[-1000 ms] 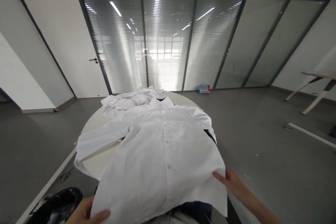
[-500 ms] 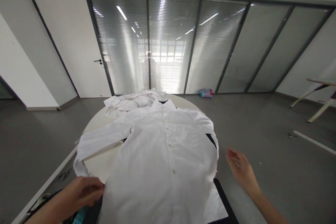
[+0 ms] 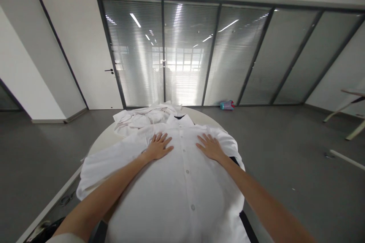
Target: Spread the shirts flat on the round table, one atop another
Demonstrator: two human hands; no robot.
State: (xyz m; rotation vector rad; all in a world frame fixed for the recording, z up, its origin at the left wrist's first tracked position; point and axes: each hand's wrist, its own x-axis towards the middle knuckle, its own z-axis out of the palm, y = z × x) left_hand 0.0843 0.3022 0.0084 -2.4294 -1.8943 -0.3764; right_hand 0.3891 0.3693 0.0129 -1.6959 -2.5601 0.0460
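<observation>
A white button-up shirt (image 3: 171,190) lies front side up, its collar pointing away from me and its buttons running down the middle. My left hand (image 3: 159,146) rests flat on the left chest of the shirt, fingers spread. On the other side of the button row, my right hand (image 3: 210,146) presses flat on the fabric with its fingers apart. Neither hand grips the cloth. The left sleeve stretches out over the table edge, partly behind my left forearm. The other sleeve hangs at the right rim.
The shirt covers much of a round pale table (image 3: 104,135). A crumpled pile of white clothes (image 3: 142,117) lies at its far left. A blue and red bin (image 3: 227,105) lies on the floor by the glass partition. Another table (image 3: 353,92) stands at far right.
Both hands have come from beside the shirt's lower edges up onto its chest, and their fingers have spread flat. The shirt stays laid out on the table.
</observation>
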